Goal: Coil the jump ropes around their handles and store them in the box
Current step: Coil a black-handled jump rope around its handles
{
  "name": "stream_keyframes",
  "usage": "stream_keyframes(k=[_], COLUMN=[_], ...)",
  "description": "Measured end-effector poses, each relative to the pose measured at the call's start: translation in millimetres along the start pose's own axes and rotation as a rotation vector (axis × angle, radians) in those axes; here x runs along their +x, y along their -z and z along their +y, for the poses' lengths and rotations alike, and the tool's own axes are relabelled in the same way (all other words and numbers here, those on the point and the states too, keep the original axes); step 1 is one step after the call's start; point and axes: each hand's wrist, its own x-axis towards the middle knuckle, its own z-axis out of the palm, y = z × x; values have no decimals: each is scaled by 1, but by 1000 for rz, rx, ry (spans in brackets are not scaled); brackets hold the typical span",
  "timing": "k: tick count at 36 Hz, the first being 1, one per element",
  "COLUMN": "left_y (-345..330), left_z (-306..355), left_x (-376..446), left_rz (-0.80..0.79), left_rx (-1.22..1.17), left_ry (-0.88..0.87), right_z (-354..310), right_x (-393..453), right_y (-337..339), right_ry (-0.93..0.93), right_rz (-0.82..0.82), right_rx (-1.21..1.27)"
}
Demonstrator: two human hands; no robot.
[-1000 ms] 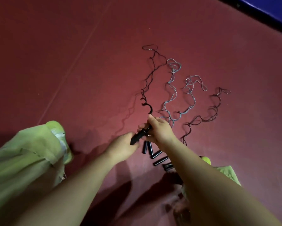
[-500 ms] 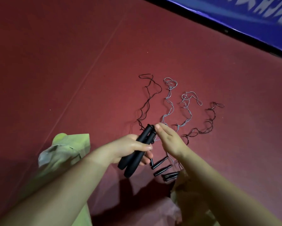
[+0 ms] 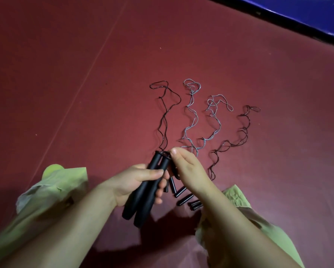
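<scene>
Two black handles [image 3: 146,187] sit side by side, lifted off the red floor [image 3: 85,74], the left hand [image 3: 135,182] wrapped tight round them. Their black rope [image 3: 165,117] trails away to the far side. The right hand [image 3: 185,165] pinches the rope at the handle tops. Best move: keep tension, lay turns snug and even. Three more ropes wait to the right; no box in view.

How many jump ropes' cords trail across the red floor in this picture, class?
4. Far left, a black cord runs to the handles in the left hand; then two grey cords; far right, another black cord. None looks hidden.
</scene>
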Motion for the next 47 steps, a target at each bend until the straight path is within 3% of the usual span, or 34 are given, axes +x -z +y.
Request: stream_keyframes(k=[5,15,19,22,25,28,30,33,37,43,47], left_y=[8,14,18,23,25,31,37,42,39,26,22], left_z=[3,-1,1,4,8,7,4,-1,-8,-6,-6], left_x=[8,19,21,23,23,26,28,29,26,19,17], left_rz=[-113,-62,-101,-31,154,349,405,401,217,-49,-146], left_rx=[-216,-333,-393,-397,-210,163,465,787,889,792,684], left_ry=[-100,-206,-263,-298,-286,-224,-154,1,139,103,118], right_z=[6,19,18,14,9,1,-4,-11,-18,-13,-1], right_x=[15,17,13,9,7,7,7,6,7,17,20], right_y=[-4,-6,-3,0,3,5,6,6,3,2,-5], right_ry=[-120,-88,-61,-25,-49,-19,13,56,44,-19,-171], right_rz=[7,71,-7,-69,-93,-209,-267,-313,-357,-217,-243], right_rx=[106,-77,-143,-257,-316,-579,-728,-761,-601,-76,169])
